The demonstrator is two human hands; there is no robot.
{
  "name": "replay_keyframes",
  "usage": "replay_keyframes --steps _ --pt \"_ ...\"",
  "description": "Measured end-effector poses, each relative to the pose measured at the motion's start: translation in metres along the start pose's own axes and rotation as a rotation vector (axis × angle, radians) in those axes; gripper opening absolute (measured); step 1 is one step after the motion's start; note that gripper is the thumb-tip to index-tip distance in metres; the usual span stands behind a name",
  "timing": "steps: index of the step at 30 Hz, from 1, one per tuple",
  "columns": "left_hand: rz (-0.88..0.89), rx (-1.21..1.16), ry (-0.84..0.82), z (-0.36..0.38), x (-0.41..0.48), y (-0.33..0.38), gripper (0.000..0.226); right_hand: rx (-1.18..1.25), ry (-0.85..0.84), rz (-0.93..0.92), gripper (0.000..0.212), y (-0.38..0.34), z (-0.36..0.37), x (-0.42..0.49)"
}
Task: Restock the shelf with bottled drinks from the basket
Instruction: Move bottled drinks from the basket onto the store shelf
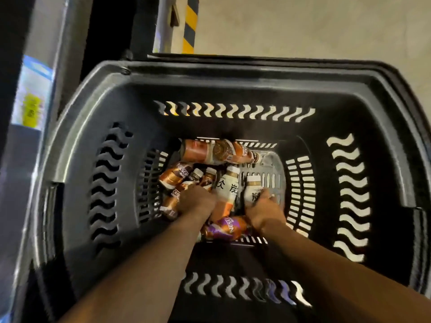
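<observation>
down in the basket (77, 127), both hands among the bottles

seen from above, the black plastic basket fills most of the frame, its slotted walls sloping to a small floor in the middle of the picture. all the drinks lie there in a loose heap. the left hand (196, 201) reaches in from the lower edge and sits on the pile at centre, knuckles up, fingers bent down among the small brown bottles (172, 178) on its left and the left white bottle (227, 190) on its right. whether those fingers grasp anything i cannot tell; they are hidden under the hand.

the right hand (263, 213) is just right of centre, its thumb and fingers wrapped round the lower part of the right white bottle (253, 188), which bears dark characters and points its cap toward the top of the frame. the two white bottles lie side by side, close together.

above them a large orange-brown bottle (210, 152) lies crosswise against the far wall. between the two wrists, toward the lower middle, a purple bottle (231, 228) lies on its side.

outside the basket, pale floor (303, 24) shows at the upper right, a yellow-and-black striped post (190, 24) stands at top centre, and a blurred lit panel (30, 108) with a yellow patch sits at the left edge.
</observation>
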State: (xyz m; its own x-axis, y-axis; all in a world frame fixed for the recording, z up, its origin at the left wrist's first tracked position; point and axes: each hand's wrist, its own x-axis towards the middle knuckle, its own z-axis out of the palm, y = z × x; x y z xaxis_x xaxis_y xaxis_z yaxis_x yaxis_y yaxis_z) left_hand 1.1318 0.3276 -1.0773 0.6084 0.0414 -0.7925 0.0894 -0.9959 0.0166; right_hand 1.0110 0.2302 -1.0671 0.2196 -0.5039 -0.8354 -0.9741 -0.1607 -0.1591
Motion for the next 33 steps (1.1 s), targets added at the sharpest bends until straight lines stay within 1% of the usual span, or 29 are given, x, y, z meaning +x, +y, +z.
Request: replay_keyframes --steps 2,4,6,8,10,12,14,16,18,21,24,26,28,30,31,33 --pt "-0.039 -0.042 -0.006 0.013 0.009 0.003 0.057 0.158 0.002 0.056 0.074 0.005 0.007 0.013" --pt "-0.046 -0.040 -0.036 0.024 0.014 0.004 0.063 0.235 0.009 0.094 0.077 0.009 0.013 0.024" --pt "-0.022 0.026 0.014 0.033 0.020 0.005 0.063 0.290 0.061 0.107 0.075 0.013 0.019 0.036" --pt "0.006 0.084 0.083 0.039 0.024 0.007 0.058 0.343 0.106 0.131 0.078 0.023 0.027 0.051" --pt "0.017 0.134 0.122 0.046 0.025 0.006 0.054 0.355 0.142 0.131 0.080 0.030 0.033 0.058" --pt "0.012 0.178 0.147 0.049 0.024 0.005 0.054 0.357 0.149 0.114 0.076 0.032 0.033 0.057" --pt "0.050 0.209 0.156 0.047 0.023 0.001 0.054 0.376 0.144 0.108 0.071 0.031 0.026 0.052" --pt "0.127 0.219 0.135 0.038 0.015 -0.008 0.054 0.418 0.146 0.102 0.069 0.030 0.015 0.041" --pt "0.198 0.213 0.107 0.024 0.000 -0.018 0.060 0.430 0.154 0.073 0.066 0.031 -0.001 0.024" --pt "0.300 0.123 0.073 -0.002 -0.041 -0.027 0.075 0.471 0.131 0.016 0.059 0.030 -0.039 -0.022" --pt "0.286 -0.128 -0.044 -0.042 -0.097 -0.024 0.079 0.544 0.088 -0.053 0.061 0.018 -0.084 -0.087" --pt "0.272 -0.287 -0.153 -0.077 -0.141 -0.022 0.073 0.598 0.043 -0.096 0.061 0.003 -0.116 -0.140" --pt "0.317 -0.376 -0.204 -0.123 -0.197 -0.017 0.060 0.617 0.016 -0.145 0.064 -0.017 -0.152 -0.202" --pt "0.390 -0.441 -0.199 -0.176 -0.262 -0.014 0.040 0.598 0.016 -0.218 0.075 -0.040 -0.191 -0.269" --pt "0.431 -0.484 -0.185 -0.204 -0.296 -0.013 0.034 0.584 0.017 -0.260 0.078 -0.050 -0.210 -0.301" --pt "0.495 -0.569 -0.150 -0.260 -0.368 -0.013 0.029 0.571 0.035 -0.336 0.071 -0.069 -0.246 -0.368"
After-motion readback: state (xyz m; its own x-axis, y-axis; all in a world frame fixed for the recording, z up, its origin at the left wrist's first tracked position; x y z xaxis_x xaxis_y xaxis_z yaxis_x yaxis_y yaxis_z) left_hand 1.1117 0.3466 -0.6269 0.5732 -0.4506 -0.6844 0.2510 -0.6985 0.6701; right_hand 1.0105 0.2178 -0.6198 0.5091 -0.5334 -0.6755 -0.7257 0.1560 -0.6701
